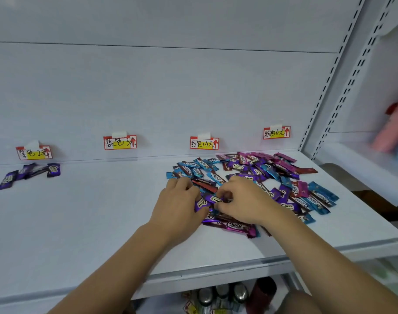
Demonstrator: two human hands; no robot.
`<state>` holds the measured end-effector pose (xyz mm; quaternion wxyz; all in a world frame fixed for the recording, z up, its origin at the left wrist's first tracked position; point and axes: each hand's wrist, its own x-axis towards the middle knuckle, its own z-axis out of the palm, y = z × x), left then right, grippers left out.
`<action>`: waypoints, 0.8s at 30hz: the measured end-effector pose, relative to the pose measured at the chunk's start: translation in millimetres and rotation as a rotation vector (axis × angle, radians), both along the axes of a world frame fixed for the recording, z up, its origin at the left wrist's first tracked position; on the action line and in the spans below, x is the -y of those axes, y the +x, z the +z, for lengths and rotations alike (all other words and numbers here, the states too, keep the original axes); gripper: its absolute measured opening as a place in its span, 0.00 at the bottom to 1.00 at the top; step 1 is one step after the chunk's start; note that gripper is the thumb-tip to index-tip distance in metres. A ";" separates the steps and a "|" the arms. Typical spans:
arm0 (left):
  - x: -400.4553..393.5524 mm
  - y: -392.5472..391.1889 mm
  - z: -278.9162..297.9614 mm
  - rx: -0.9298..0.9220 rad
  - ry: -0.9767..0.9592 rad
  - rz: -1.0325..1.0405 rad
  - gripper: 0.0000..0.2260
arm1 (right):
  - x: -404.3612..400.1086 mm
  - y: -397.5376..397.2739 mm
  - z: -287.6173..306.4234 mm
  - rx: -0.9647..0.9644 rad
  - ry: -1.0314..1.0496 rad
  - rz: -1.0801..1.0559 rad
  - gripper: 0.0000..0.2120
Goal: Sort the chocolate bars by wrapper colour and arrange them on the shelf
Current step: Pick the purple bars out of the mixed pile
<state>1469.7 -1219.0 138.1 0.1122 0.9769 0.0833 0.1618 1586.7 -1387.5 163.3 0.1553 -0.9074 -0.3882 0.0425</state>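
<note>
Gripping purple "Choco" bars (204, 201), left hand (178, 206) and right hand (245, 200) work the mixed pile (272, 177) beneath handwritten price tags (204, 143), sorted purple bars (30, 173) lying far left on the shelf (91, 211).

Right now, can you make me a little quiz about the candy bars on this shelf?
1. True or false: some purple bars already lie under the far-left label.
2. What do the left hand and right hand hold between them? A) a purple bar B) a label C) a bottle
3. Fill in: the mixed pile lies on the shelf's ____ side.

Key: 1 true. 2 A, the purple bar. 3 right.
</note>
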 end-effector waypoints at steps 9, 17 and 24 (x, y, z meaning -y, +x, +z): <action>-8.6 -2.1 33.6 0.029 -0.878 0.183 0.03 | -0.8 0.8 9.9 -0.249 0.550 -0.166 0.09; 5.9 -5.2 33.4 0.228 -1.588 0.158 0.09 | -33.5 -30.9 7.3 -0.188 0.636 -0.005 0.05; -14.5 -17.7 33.1 0.280 -1.492 0.302 0.10 | -29.0 -16.2 11.8 -0.038 -0.079 0.135 0.15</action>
